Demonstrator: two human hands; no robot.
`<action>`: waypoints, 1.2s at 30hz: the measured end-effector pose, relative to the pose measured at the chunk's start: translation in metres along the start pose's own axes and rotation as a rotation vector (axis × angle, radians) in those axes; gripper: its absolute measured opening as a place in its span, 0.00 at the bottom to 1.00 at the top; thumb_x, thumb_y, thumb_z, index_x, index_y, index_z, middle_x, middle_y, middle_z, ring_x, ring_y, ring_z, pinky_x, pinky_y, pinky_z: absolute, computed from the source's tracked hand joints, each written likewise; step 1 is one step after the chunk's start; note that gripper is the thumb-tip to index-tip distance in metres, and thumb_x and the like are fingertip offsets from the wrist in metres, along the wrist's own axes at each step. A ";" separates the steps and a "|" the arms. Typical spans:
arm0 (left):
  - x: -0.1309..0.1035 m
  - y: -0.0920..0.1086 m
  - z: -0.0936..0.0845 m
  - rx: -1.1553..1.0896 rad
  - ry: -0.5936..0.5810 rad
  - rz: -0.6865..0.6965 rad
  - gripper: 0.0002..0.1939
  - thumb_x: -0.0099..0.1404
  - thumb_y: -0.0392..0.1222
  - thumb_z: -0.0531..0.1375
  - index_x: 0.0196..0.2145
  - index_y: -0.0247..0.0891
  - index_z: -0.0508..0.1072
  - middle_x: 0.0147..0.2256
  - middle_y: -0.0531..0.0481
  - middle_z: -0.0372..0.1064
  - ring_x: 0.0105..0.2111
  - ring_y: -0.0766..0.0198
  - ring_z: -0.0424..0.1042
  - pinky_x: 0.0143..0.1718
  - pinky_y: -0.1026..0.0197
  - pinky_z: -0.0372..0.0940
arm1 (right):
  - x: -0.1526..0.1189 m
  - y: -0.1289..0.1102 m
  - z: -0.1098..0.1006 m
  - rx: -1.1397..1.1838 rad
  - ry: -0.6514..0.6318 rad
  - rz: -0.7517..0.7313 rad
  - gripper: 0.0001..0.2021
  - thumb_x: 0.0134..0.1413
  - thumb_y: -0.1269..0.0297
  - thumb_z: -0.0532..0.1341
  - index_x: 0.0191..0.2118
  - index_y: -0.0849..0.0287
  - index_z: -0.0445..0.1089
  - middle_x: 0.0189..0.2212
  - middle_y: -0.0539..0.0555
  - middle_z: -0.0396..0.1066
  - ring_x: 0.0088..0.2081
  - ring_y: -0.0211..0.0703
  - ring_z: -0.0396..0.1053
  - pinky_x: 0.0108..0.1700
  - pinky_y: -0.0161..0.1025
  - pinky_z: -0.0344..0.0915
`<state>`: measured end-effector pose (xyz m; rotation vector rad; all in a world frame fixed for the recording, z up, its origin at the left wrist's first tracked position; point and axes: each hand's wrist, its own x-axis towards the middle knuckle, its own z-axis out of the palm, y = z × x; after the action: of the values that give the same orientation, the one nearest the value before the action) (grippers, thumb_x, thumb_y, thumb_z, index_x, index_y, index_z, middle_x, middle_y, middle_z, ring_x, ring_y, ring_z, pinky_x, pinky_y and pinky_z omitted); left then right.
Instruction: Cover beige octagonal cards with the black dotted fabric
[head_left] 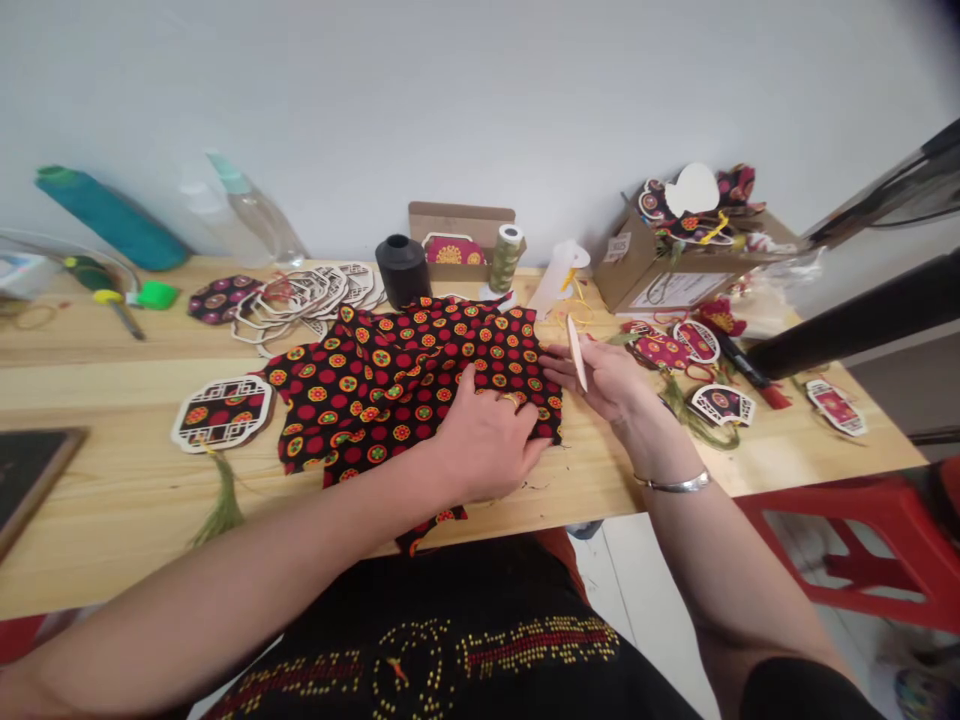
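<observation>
pale panel upright at the cloth's 3 o'clock edge

taking 12 as straight away from the person, the black cotton-like cloth printed with red dots and orange-yellow flowers (pixel 390 385) lies rumpled at the centre of the pale wooden table (pixel 120 385), spread mainly from 9 to 3. the left hand (pixel 491 440) rests on its 4 o'clock part, index finger stretched towards 12 and the other fingers curled; whether they pinch any fabric, i cannot tell.

the right hand (pixel 606 380) grips a thin, pale, wood-coloured panel (pixel 577 355), its fingers lightly bent around it. this panel stands on edge, seen almost side-on, its long axis near 12 to 6 with a slight lean to 11 and 5. it is just beside the cloth's 3 o'clock edge and about 1 o'clock from the left hand; the right hand is nearer, already holding it.

from the cloth, an octagonal white-framed ornament with a green tassel (pixel 223 412) lies at 9, a black cone of thread (pixel 403 272) stands near 12, and a brown cardboard box of ornaments (pixel 611 282) sits at 2.
</observation>
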<state>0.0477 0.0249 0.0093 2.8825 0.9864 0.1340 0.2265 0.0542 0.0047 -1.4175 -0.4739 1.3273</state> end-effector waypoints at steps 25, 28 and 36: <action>-0.069 -0.052 0.015 -0.041 0.181 0.054 0.19 0.68 0.32 0.47 0.51 0.28 0.70 0.55 0.37 0.68 0.57 0.53 0.65 0.55 0.50 0.63 | -0.020 0.026 0.035 -0.042 -0.214 0.082 0.10 0.61 0.68 0.55 0.32 0.63 0.72 0.34 0.58 0.77 0.36 0.47 0.75 0.43 0.46 0.70; -0.056 -0.055 0.015 -0.019 0.127 -0.026 0.21 0.71 0.39 0.47 0.57 0.33 0.66 0.59 0.43 0.63 0.63 0.50 0.54 0.60 0.43 0.54 | -0.018 0.024 0.039 -0.042 -0.222 0.085 0.11 0.61 0.68 0.55 0.31 0.63 0.72 0.35 0.59 0.76 0.37 0.47 0.74 0.45 0.48 0.69; -0.066 -0.047 0.004 0.196 -0.052 -0.383 0.26 0.71 0.48 0.43 0.57 0.30 0.65 0.60 0.36 0.61 0.60 0.43 0.58 0.57 0.35 0.50 | -0.010 0.023 0.074 0.002 -0.352 0.115 0.12 0.62 0.69 0.51 0.32 0.64 0.71 0.32 0.59 0.76 0.38 0.46 0.73 0.44 0.45 0.67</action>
<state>-0.0321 0.0214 -0.0032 2.7754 1.5961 -0.0700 0.1498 0.0691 0.0050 -1.2268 -0.6281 1.6809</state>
